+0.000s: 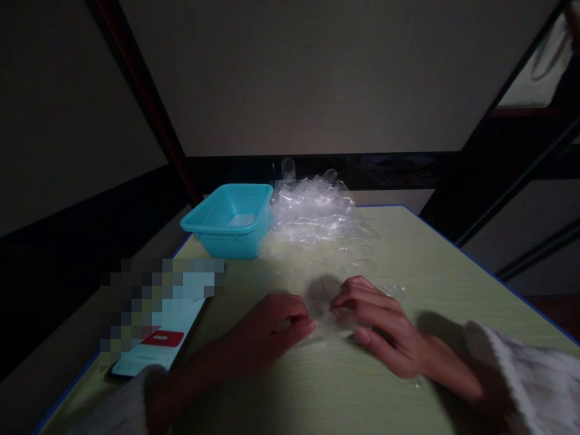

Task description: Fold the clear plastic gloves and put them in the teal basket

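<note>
Low over the table, my left hand has its thumb and fingers pinched together on the near left edge of a clear thin plastic glove. Facing it, my right hand curls its fingers onto the right side of the same glove. Bits of clear film show behind and below the right hand. The glove's outline is blurred and partly hidden by my fingers. Beyond my hands lies a heap of crumpled clear plastic gloves, with some finger shapes sticking up and others spread flat toward me.
A turquoise plastic basin stands left of the heap, with something pale on its bottom. A phone with a lit screen lies near the left edge of the pale table. Panelled walls rise behind and left.
</note>
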`<control>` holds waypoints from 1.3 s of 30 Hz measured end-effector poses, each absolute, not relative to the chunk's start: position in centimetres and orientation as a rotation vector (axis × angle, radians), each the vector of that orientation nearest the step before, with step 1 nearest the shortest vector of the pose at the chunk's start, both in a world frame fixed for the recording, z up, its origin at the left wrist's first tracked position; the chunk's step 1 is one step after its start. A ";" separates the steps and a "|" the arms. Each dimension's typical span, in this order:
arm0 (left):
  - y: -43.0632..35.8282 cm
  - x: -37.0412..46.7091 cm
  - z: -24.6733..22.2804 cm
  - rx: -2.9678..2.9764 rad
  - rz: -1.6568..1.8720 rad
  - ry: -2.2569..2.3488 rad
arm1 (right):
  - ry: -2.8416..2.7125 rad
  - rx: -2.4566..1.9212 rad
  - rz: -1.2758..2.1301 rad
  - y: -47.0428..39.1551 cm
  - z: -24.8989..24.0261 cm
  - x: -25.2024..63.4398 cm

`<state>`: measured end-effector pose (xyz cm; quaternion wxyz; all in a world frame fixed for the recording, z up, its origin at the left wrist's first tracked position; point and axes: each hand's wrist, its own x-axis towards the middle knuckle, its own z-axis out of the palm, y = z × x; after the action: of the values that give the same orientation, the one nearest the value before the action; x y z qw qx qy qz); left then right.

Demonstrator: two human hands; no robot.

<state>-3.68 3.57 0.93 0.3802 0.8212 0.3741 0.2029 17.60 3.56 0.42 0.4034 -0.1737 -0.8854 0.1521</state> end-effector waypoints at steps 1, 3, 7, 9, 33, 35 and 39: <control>3.5 -3.8 1.1 2.085 0.520 0.871 | -2.166 -0.431 0.447 3.7 0.4 17.9; 3.2 -4.1 1.4 2.054 0.525 0.726 | -2.005 -0.483 0.550 4.2 0.2 18.5; 2.8 -4.0 1.4 2.152 0.524 0.714 | -1.970 -0.730 0.442 4.9 0.3 18.8; 2.6 -3.7 1.0 2.328 0.607 0.849 | -2.188 -0.850 0.236 4.8 0.5 18.4; 2.1 -3.0 -1.3 2.673 0.115 1.112 | -2.814 -1.120 0.358 3.9 -1.0 17.8; 2.1 -2.9 -1.2 2.662 0.105 1.124 | -2.841 -1.159 0.399 4.1 -0.7 18.0; 2.0 -2.9 -1.1 2.642 0.069 1.134 | -2.869 -1.227 0.443 4.4 -0.3 18.4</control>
<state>-2.89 2.02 -1.08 0.1323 0.9107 0.3907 0.0238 18.42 4.38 -0.31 -0.0049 -0.3892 -0.9103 0.1406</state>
